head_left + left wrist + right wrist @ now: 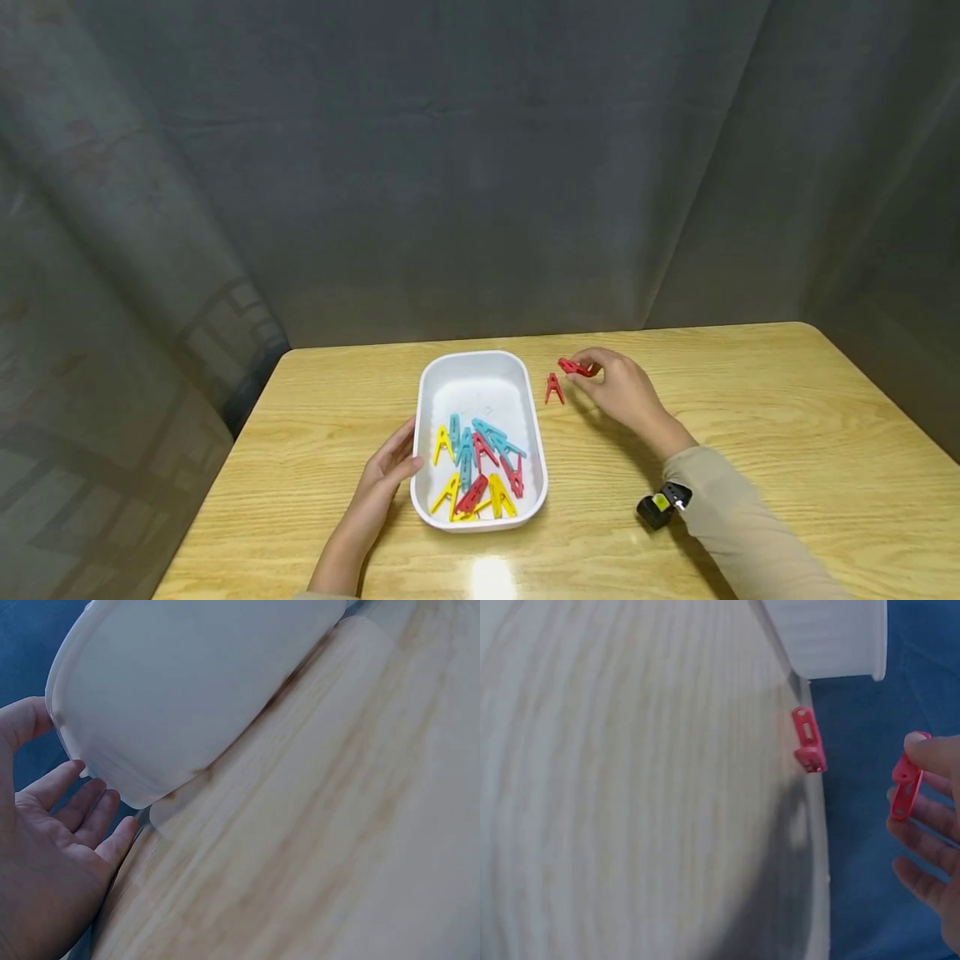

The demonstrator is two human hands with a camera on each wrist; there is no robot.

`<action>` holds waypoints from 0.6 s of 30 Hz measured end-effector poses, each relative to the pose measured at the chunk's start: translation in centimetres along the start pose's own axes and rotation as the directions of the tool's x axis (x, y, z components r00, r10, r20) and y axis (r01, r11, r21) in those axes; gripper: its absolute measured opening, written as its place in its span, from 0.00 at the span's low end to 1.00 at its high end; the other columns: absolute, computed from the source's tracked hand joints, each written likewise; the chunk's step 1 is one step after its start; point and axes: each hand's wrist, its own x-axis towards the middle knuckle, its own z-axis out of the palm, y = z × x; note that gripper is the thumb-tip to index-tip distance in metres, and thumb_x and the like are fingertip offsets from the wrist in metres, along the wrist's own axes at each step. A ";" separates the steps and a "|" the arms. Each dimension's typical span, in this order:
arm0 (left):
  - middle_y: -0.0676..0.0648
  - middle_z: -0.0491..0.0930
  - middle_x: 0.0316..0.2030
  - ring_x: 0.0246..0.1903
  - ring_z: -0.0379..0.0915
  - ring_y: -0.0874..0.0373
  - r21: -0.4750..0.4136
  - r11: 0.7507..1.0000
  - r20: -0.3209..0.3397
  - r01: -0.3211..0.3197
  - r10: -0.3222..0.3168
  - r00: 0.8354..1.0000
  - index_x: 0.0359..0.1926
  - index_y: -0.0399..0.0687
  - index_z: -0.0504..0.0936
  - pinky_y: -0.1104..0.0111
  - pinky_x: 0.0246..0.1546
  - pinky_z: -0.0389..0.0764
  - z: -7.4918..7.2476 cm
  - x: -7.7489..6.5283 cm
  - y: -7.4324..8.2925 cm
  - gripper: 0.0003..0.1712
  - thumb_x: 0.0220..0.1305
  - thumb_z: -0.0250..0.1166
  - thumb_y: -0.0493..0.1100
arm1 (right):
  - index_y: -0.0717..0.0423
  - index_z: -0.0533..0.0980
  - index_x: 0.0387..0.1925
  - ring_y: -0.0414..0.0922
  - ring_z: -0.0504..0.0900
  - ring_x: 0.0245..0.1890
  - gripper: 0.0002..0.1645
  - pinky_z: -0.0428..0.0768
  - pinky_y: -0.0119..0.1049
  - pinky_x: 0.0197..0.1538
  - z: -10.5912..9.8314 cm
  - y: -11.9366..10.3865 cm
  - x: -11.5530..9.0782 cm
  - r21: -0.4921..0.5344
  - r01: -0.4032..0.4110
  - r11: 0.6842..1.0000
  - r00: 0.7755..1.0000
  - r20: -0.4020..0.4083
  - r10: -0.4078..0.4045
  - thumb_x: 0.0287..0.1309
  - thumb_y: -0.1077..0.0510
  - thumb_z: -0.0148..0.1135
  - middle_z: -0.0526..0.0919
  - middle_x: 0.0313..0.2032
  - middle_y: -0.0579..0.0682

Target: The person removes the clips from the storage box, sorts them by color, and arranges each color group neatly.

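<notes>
My right hand point(626, 393) pinches a red clothespin point(572, 367) between thumb and fingers, above the table to the right of a white plastic tray point(461, 387). Just beside that hand, another red clothespin point(553, 388) stands on the table; the right wrist view shows both the held clothespin point(906, 796) and the one on the table point(808, 741). At the tray's left side my left hand point(380, 483) grips the wall, thumb over the rim and fingers against the outside. Several blue, red and yellow clothespins point(466, 467) lie jumbled in the tray's near half.
The wooden table point(330, 400) ends at a grey curtain point(480, 208) behind it, which also hangs at both sides. A small black wrist camera point(655, 511) sits at the right sleeve, close above the tabletop.
</notes>
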 end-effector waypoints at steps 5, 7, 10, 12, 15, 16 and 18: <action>0.42 0.58 0.74 0.73 0.50 0.43 -0.002 1.000 0.005 -0.007 0.007 1.000 0.74 0.43 0.61 0.46 0.71 0.47 -0.1 -0.1 -0.1 0.35 0.69 0.59 0.38 | 0.58 0.83 0.43 0.48 0.80 0.32 0.16 0.77 0.45 0.35 0.7 0.6 -0.1 0.003 -0.053 0.999 0.998 -0.023 0.053 0.54 0.56 0.74 0.84 0.32 0.51; 0.41 0.58 0.74 0.73 0.50 0.43 0.001 1.000 0.006 -0.013 0.013 1.000 0.74 0.43 0.61 0.46 0.71 0.46 -0.1 -0.1 -0.1 0.35 0.69 0.59 0.38 | 0.59 0.83 0.42 0.47 0.80 0.30 0.16 0.77 0.44 0.33 1.0 0.7 -0.1 0.005 -0.076 0.997 0.997 -0.029 0.076 0.54 0.56 0.74 0.84 0.30 0.51; 0.41 0.57 0.74 0.73 0.50 0.43 0.005 1.000 0.006 -0.019 0.019 1.000 0.74 0.43 0.61 0.47 0.71 0.46 -0.1 -0.2 -0.1 0.35 0.68 0.59 0.39 | 0.60 0.83 0.41 0.46 0.78 0.27 0.16 0.76 0.43 0.31 1.4 0.9 -0.1 0.006 -0.123 0.992 0.992 -0.039 0.123 0.54 0.55 0.74 0.84 0.29 0.51; 0.41 0.57 0.74 0.73 0.50 0.43 0.008 1.000 0.006 -0.022 0.022 1.000 0.74 0.43 0.60 0.47 0.71 0.46 -0.1 -0.2 -0.1 0.35 0.69 0.59 0.39 | 0.60 0.83 0.40 0.46 0.77 0.25 0.16 0.75 0.42 0.29 1.7 0.9 -0.1 0.007 -0.163 0.987 0.986 -0.041 0.163 0.54 0.54 0.74 0.83 0.27 0.51; 0.41 0.57 0.74 0.73 0.50 0.43 0.011 1.000 0.007 -0.024 0.024 1.000 0.74 0.43 0.60 0.47 0.71 0.47 -0.2 -0.2 -0.1 0.35 0.69 0.59 0.39 | 0.61 0.83 0.40 0.45 0.75 0.23 0.17 0.72 0.40 0.28 2.1 0.8 0.1 0.001 -0.228 0.974 0.973 -0.027 0.228 0.54 0.53 0.73 0.83 0.26 0.50; 0.41 0.57 0.74 0.73 0.50 0.43 0.011 1.000 0.007 -0.025 0.025 1.000 0.74 0.43 0.60 0.47 0.71 0.47 -0.2 -0.2 -0.1 0.35 0.69 0.59 0.39 | 0.61 0.83 0.40 0.46 0.75 0.23 0.17 0.72 0.40 0.27 2.2 0.7 0.1 -0.006 -0.247 0.969 0.969 -0.020 0.247 0.54 0.52 0.73 0.83 0.26 0.50; 0.41 0.57 0.73 0.73 0.51 0.43 0.013 1.000 0.007 -0.026 0.026 1.000 0.74 0.43 0.60 0.47 0.71 0.47 -0.2 -0.2 0.0 0.35 0.69 0.59 0.39 | 0.62 0.83 0.40 0.46 0.74 0.23 0.18 0.71 0.40 0.27 2.5 0.6 0.2 -0.024 -0.278 0.960 0.961 -0.003 0.278 0.54 0.52 0.73 0.82 0.26 0.51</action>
